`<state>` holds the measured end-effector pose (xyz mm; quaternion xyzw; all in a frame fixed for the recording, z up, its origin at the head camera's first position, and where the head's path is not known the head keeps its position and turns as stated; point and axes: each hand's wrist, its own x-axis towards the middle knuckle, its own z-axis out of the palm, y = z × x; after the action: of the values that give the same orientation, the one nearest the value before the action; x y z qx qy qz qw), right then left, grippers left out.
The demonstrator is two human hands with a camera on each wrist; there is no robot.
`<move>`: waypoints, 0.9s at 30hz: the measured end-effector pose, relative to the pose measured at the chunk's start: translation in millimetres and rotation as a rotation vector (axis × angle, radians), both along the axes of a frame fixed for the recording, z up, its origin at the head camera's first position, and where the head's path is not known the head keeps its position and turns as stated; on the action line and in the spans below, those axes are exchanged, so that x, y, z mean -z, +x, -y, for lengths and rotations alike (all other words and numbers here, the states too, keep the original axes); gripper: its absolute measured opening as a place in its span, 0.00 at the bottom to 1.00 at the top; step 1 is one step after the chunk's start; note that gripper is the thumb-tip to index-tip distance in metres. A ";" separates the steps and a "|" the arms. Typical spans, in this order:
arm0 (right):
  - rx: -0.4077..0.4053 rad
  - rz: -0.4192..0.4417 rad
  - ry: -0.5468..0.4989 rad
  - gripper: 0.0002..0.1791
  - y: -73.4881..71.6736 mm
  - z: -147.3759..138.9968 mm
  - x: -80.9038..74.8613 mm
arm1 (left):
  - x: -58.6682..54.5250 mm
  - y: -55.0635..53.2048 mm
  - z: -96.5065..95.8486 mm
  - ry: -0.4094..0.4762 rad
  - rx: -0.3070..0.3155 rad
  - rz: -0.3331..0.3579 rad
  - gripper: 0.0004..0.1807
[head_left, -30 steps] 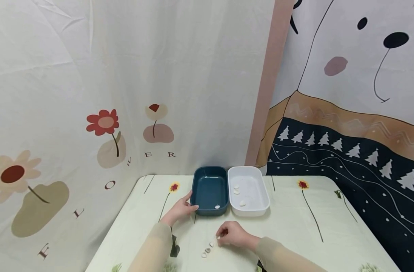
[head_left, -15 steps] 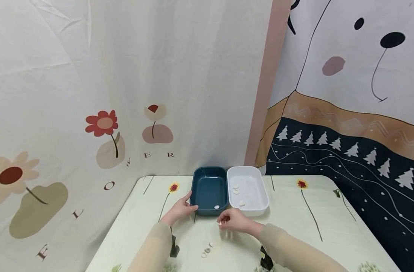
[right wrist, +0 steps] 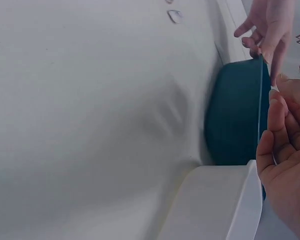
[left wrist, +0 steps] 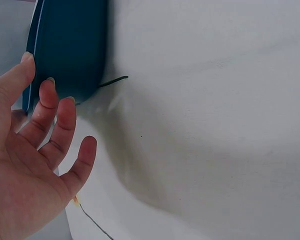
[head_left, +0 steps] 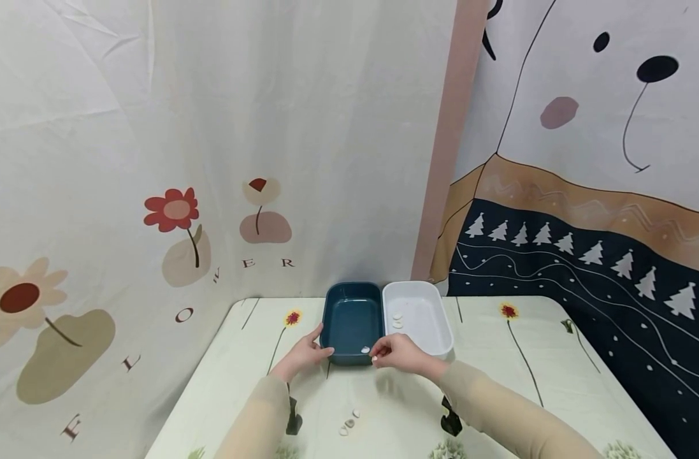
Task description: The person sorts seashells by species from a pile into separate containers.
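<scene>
A dark teal dish (head_left: 353, 312) stands beside a white dish (head_left: 426, 319). My left hand (head_left: 302, 355) holds the teal dish's near left corner, thumb at the rim; its other fingers spread loosely in the left wrist view. My right hand (head_left: 403, 354) is over the near edge where the dishes meet, pinching a small white piece (head_left: 374, 359) that looks like a shell. Inside the teal dish, near its front, lies one white shell (head_left: 365, 350). Two shells (head_left: 397, 324) show in the white dish; my right hand covers part of it.
Three small shells (head_left: 350, 422) lie in a short row on the flowered tablecloth (head_left: 498, 382), nearer to me than the dishes. Behind the table hang a pale flower-printed curtain (head_left: 338, 159) and a bear-printed cloth (head_left: 590, 210).
My right hand has lifted a shell from the row on the table and moved it forward to the dishes' near edge. My left hand stays at the teal dish.
</scene>
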<state>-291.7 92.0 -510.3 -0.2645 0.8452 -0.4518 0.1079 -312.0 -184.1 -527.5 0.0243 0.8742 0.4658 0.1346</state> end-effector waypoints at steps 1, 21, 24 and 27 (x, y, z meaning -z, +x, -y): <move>0.005 -0.007 0.002 0.09 -1.7 0.1 -0.5 | -0.1 0.1 0.2 -0.001 0.001 -0.001 0.45; 0.212 0.051 -0.073 0.11 -39.5 9.9 -13.6 | 1.5 0.9 1.8 0.009 0.006 -0.002 0.44; 0.238 0.049 -0.074 0.12 -43.9 10.9 -13.5 | 1.7 0.7 1.2 0.014 0.011 -0.007 0.44; 0.258 0.045 -0.071 0.12 -47.4 11.9 -12.9 | 0.7 1.1 0.6 0.014 0.013 -0.008 0.44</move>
<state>-339.1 80.1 -497.3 -0.1470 0.8530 -0.4975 0.0582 -310.8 -184.7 -528.2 0.0327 0.8714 0.4708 0.1340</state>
